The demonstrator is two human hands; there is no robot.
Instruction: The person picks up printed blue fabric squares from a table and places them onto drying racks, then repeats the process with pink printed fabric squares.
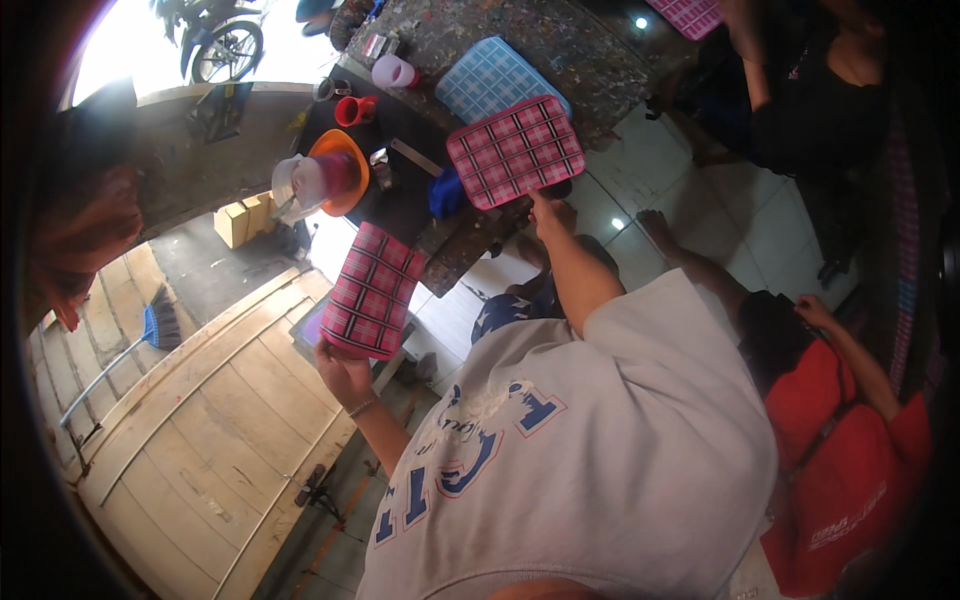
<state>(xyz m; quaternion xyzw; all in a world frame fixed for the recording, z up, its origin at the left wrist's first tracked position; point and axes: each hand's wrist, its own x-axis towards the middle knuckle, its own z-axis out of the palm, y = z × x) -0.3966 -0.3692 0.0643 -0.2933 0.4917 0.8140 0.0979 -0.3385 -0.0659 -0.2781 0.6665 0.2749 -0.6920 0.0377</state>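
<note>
My left hand (342,375) grips the lower edge of a pink plaid board (372,290), a flat rectangle with rounded corners and black and white lines. It is held up to the left of the dark work table. My right hand (552,212) is closed on the near edge of a second pink plaid board (517,150), which is tilted over the table. Part of a light blue plaid board (495,75) on the table is hidden behind it. The fingers' undersides are covered by the boards.
On the dark table (405,215) are an orange basin (340,172), a clear plastic tub (300,185), a red mug (355,110), a pink cup (394,71) and a blue cloth (445,192). One person in red (840,470) and another in black (810,110) are at the right.
</note>
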